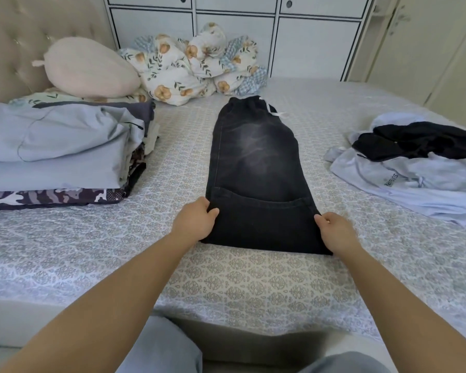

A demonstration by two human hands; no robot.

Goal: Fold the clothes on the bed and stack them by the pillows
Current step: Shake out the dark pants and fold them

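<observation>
a pair of faded black denim trousers (256, 168) was laid flat and lengthwise in the middle of the bed, folded in half along its length, with the elastic waistband and its white drawstring (273, 110) at the far end. the near end of the trousers was gripped at both corners: the left corner was pinched by the left hand (195, 220), thumb on top of the cloth and fingers curled at the edge, and the right corner was held the same way by the right hand (334, 230). both bare forearms were stretched forward over the grey-patterned quilted bedspread (253, 286).

to the left, near the headboard, a stack of folded clothes (59, 152) was seen, with pale blue garments on top and a camouflage-print piece at the bottom. just behind it a round pale pink cushion (89, 68) was propped on a floral pillow, against the beige tufted headboard (16, 30). a crumpled white floral duvet (194, 63) was bunched at the far side of the bed, in front of a white panelled wardrobe (307, 36). to the right, well apart from the trousers, an unfolded heap was left: a black garment (420, 140) lying on a pale blue top (404, 181).
</observation>
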